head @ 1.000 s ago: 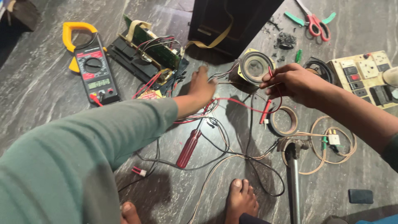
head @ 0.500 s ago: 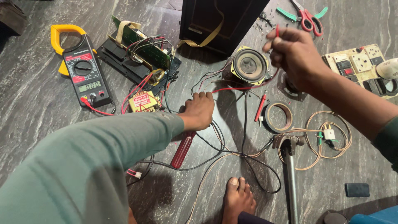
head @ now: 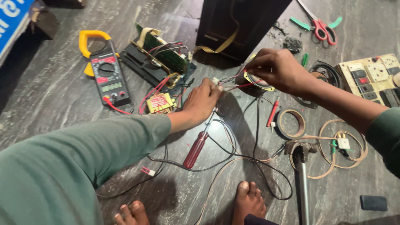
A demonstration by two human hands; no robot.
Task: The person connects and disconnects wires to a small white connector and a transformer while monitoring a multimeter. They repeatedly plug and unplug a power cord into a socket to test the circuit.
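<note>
Head view: each hand, left (head: 203,100) and right (head: 277,68), pinches thin wires (head: 233,83) (speaker (head: 260,83) mostly hidden).

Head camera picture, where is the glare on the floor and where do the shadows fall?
Head view: a bright glare patch sits on the stone floor just below the left hand; dark shadows of the arms fall toward the bare feet; the green sleeve at the near edge looks soft and stretched; the right hand is sharp.

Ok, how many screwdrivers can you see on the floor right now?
2. A big red-handled screwdriver lies just below the left hand, and a slim red one lies beside the tape roll, under the right forearm. Others may be hidden under the wires.
</note>
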